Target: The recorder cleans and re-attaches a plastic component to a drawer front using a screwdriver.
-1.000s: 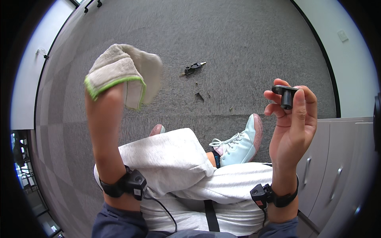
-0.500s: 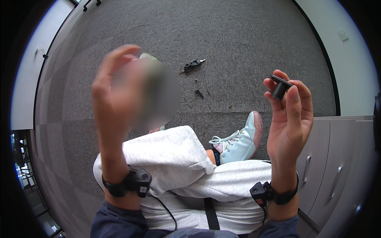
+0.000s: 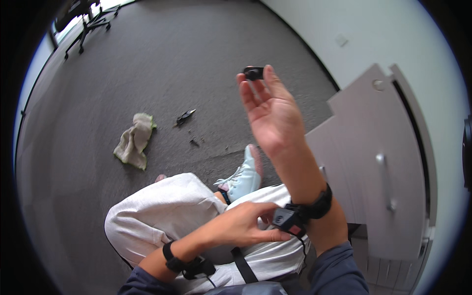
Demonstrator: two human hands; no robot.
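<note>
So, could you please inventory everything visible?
Flanged fitting: one, black, right fingers
Cloth: one, beige, green-edged, carpet, left
Hand tool: one, mostly black, right of cloth
Fragments: several, dark, near tool
Office chair: one, black, upper left
Wall plate: one, white, right wall
Cabinet: one, grey, right
Trousers: one, pale grey, lower centre
Shoes: two (one mostly hidden), blue and pink, beyond trousers
Wrist devices: two, black, wrists
Left hand: one, bare, at right wrist device
Right hand: one, bare, raised

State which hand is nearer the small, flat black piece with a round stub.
Right. The right hand holds the black piece; the left hand is well away, at the black box-shaped device on the right forearm.
</note>
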